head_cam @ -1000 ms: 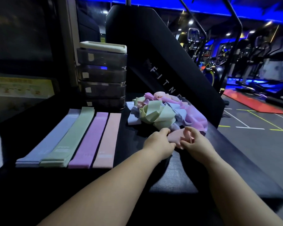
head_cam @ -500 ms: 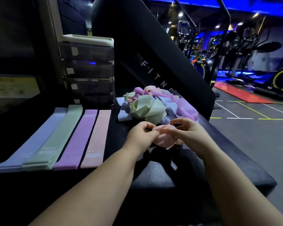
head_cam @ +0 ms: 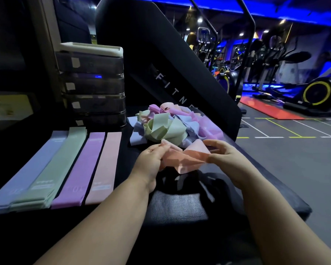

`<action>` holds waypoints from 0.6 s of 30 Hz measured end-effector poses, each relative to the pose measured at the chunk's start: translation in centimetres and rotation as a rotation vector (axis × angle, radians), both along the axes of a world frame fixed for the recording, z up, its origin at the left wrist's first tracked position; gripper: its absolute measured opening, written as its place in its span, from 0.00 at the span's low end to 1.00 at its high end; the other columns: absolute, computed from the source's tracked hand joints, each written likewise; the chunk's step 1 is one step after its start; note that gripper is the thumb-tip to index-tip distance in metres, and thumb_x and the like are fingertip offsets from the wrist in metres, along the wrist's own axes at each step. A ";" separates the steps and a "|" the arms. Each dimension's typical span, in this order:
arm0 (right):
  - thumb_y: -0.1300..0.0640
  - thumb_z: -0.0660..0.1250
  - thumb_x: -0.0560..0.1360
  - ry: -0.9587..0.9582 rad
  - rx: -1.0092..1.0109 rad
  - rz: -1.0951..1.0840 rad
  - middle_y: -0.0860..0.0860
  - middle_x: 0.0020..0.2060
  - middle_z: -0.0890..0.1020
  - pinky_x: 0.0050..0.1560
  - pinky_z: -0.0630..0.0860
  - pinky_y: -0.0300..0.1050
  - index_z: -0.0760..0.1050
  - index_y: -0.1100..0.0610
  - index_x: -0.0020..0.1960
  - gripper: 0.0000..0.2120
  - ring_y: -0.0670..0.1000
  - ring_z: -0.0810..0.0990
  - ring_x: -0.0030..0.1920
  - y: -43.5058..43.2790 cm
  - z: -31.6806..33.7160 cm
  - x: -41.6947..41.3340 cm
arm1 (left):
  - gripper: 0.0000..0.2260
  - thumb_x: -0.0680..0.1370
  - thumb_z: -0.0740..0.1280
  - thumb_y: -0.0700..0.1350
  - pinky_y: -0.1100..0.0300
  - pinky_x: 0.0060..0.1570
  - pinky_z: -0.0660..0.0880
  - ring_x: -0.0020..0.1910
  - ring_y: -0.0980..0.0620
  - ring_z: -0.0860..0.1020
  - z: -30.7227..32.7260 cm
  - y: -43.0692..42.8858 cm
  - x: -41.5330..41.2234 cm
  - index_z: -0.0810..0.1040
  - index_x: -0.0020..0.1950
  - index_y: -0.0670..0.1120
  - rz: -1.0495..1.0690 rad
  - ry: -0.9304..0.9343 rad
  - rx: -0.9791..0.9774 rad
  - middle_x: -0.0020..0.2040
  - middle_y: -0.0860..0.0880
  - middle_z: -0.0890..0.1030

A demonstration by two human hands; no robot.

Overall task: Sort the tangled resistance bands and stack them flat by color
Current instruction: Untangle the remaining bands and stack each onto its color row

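A crumpled pink band (head_cam: 185, 158) hangs between my two hands just in front of the tangled pile (head_cam: 166, 127) of green, blue, purple and pink bands. My left hand (head_cam: 151, 161) pinches its left end and my right hand (head_cam: 225, 157) pinches its right end. On the left of the black surface lie four flat stacks side by side: blue (head_cam: 27, 175), green (head_cam: 54, 169), purple (head_cam: 82, 169) and pink (head_cam: 105, 167).
A grey stack of drawers (head_cam: 94, 87) with a white top stands behind the flat stacks. A black slanted panel (head_cam: 161, 60) rises behind the pile. The black bench surface (head_cam: 180, 209) ends at the right above the gym floor (head_cam: 294, 159).
Both hands have lifted the pink band out of the pile's front edge and drawn it apart between them, so it now spreads wider than before.
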State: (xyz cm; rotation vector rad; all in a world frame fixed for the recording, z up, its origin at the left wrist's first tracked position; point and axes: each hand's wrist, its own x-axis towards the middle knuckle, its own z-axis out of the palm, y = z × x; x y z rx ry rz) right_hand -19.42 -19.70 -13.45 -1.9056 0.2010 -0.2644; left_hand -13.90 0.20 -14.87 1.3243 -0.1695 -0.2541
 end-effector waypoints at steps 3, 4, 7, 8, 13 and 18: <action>0.59 0.75 0.66 0.068 -0.086 0.012 0.50 0.48 0.84 0.54 0.78 0.45 0.79 0.48 0.55 0.18 0.48 0.83 0.47 -0.1 -0.1 -0.2 | 0.08 0.78 0.64 0.36 0.61 0.37 0.75 0.35 0.50 0.76 0.0 -0.1 0.0 0.81 0.52 0.38 0.046 0.040 -0.021 0.37 0.44 0.80; 0.63 0.74 0.69 0.079 -0.146 -0.010 0.49 0.48 0.82 0.53 0.78 0.43 0.78 0.47 0.54 0.17 0.47 0.81 0.47 -0.1 -0.1 -0.2 | 0.07 0.77 0.63 0.34 0.61 0.36 0.74 0.33 0.51 0.75 -0.1 -0.1 0.0 0.81 0.50 0.40 0.057 0.036 0.004 0.35 0.46 0.79; 0.66 0.74 0.67 0.044 -0.316 -0.020 0.49 0.55 0.77 0.54 0.73 0.40 0.75 0.46 0.60 0.27 0.47 0.76 0.54 0.2 0.2 -0.6 | 0.09 0.72 0.64 0.33 0.58 0.38 0.76 0.35 0.50 0.76 -0.3 -0.4 0.1 0.80 0.46 0.44 0.072 -0.011 0.115 0.36 0.46 0.80; 0.66 0.73 0.66 0.029 -0.362 0.004 0.47 0.57 0.76 0.55 0.72 0.39 0.74 0.45 0.63 0.30 0.46 0.74 0.57 0.3 0.4 -0.7 | 0.10 0.69 0.64 0.35 0.54 0.42 0.77 0.37 0.48 0.78 -0.2 -0.4 -0.1 0.79 0.46 0.45 0.080 -0.027 0.150 0.39 0.45 0.81; 0.58 0.74 0.63 0.039 -0.483 0.167 0.37 0.52 0.80 0.49 0.72 0.28 0.77 0.42 0.60 0.26 0.32 0.77 0.47 1.8 0.3 -1.1 | 0.20 0.60 0.61 0.41 0.47 0.54 0.79 0.47 0.44 0.80 0.0 -0.2 -0.5 0.71 0.51 0.52 0.140 -0.052 0.263 0.45 0.48 0.81; 0.50 0.74 0.68 0.044 -0.594 0.045 0.42 0.44 0.83 0.42 0.69 0.25 0.80 0.43 0.52 0.12 0.36 0.78 0.43 2.4 -0.4 -0.6 | 0.23 0.74 0.67 0.39 0.58 0.55 0.72 0.53 0.46 0.74 0.2 0.0 -1.1 0.67 0.66 0.54 0.205 -0.299 0.630 0.58 0.49 0.69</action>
